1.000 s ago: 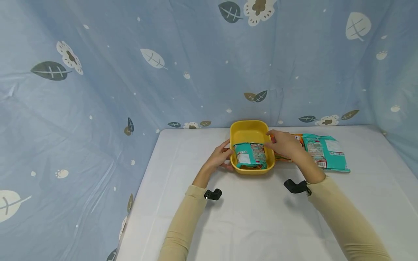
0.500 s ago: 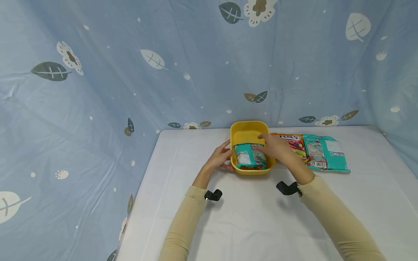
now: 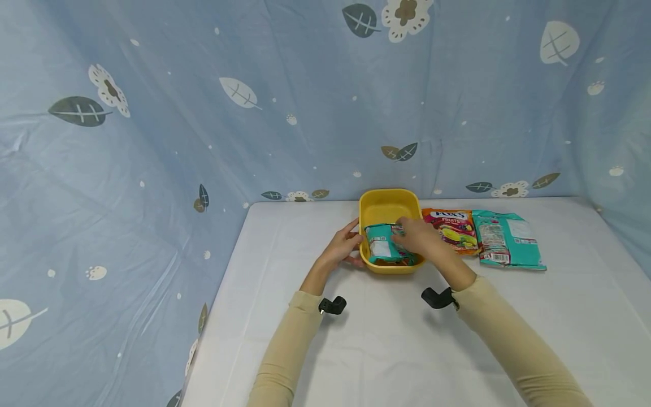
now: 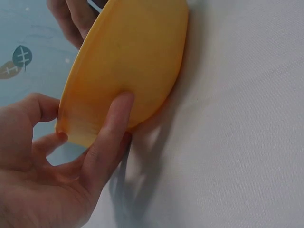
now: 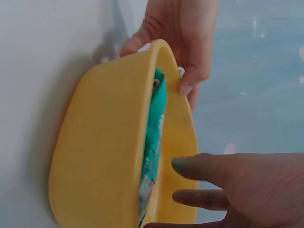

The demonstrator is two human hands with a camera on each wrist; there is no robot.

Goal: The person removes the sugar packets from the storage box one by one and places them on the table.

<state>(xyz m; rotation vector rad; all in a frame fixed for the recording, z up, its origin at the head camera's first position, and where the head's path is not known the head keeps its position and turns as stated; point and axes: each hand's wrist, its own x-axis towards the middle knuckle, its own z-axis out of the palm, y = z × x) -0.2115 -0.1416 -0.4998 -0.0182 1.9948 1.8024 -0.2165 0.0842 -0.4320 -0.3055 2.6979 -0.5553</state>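
At the left side of a yellow plastic basin (image 3: 385,212), my left hand (image 3: 342,244) grips the rim. In the left wrist view, one digit of this left hand (image 4: 83,164) presses flat on the outside wall of the basin (image 4: 133,52), with other fingertips at the rim. A teal candy bag (image 3: 378,249) lies inside, in the near half of the basin. My right hand (image 3: 422,237) reaches over the right rim, fingertips over the bag. The right wrist view shows the right hand (image 5: 261,190) with fingers spread and fairly straight beside the bag (image 5: 154,128).
Right of the basin, an orange Fox's Fruits candy bag (image 3: 456,233) lies on the white tabletop (image 3: 386,339). Another teal candy bag (image 3: 516,240) adjoins it. A blue patterned curtain (image 3: 305,124) rises directly behind the table.
My right hand has moved left and nearer from the basin's right rim to over the teal bag inside, uncovering the Fox's bag. The left hand and basin stay put.
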